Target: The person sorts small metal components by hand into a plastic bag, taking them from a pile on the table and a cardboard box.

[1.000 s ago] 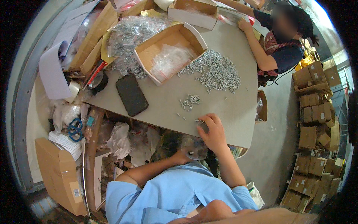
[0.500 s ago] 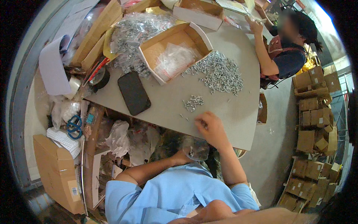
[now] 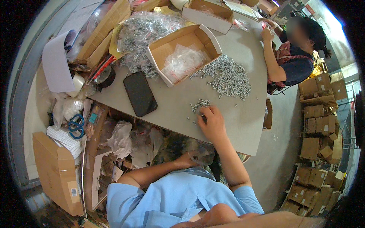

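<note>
Screws, small and silvery, lie in a big loose heap (image 3: 227, 78) on the grey surface (image 3: 243, 125), beside an open cardboard box (image 3: 182, 53) of clear bags and a black phone (image 3: 140, 93). Nearer the edge, a smaller cluster of screws (image 3: 199, 104) sits just above the right hand (image 3: 212, 123), whose fingers curl down, pinching at them. Below the edge, the left hand (image 3: 188, 159) grips a clear plastic bag (image 3: 201, 152), fingers closed on it.

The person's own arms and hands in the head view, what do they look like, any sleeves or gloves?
Both forearms are bare, coming out of a light blue short-sleeved shirt. The right hand wears no glove, and no watch or ring shows on it. The left hand also looks ungloved, though it is partly hidden below the table edge.
</note>
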{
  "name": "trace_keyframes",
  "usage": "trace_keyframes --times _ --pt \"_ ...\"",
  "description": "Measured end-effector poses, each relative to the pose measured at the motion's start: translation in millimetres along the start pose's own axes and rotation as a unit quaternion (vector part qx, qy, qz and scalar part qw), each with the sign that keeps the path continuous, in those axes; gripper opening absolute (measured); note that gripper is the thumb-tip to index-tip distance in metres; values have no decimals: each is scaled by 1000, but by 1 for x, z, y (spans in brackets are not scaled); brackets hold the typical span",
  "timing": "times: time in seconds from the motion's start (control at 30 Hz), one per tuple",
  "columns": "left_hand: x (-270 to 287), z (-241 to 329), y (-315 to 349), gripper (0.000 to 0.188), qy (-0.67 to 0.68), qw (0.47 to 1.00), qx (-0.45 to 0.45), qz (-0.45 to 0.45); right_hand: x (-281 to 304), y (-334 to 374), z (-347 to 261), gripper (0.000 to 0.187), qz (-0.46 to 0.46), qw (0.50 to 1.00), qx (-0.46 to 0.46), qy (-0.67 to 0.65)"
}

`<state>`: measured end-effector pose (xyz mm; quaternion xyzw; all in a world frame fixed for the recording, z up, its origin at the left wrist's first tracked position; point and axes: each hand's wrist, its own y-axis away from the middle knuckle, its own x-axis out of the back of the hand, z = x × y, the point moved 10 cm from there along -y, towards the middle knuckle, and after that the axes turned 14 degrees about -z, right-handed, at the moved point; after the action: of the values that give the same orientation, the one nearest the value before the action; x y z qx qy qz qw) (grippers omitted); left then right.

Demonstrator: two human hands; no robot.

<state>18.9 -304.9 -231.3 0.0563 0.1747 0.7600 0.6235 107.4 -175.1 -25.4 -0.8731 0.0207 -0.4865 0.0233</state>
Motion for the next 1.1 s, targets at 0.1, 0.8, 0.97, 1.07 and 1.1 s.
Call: trace_keyframes --times 0.1,0.8,0.97,1.07,1.1 --pt "0 7 1 48 16 1000 -18 -2 -2 11 1 20 -36 999 -17 34" --pt "7 38 10 42 29 998 -59 25 -13 -2 -33 21 -39 998 35 -18" --pt "7 22 0 43 -42 999 -17 24 -28 2 -36 16 -20 998 56 12" --pt "6 3 0 47 -13 999 -34 33 -23 15 -39 14 -42 997 60 15" --pt "6 5 1 48 3 998 -47 36 -18 22 -38 14 -60 997 55 14"
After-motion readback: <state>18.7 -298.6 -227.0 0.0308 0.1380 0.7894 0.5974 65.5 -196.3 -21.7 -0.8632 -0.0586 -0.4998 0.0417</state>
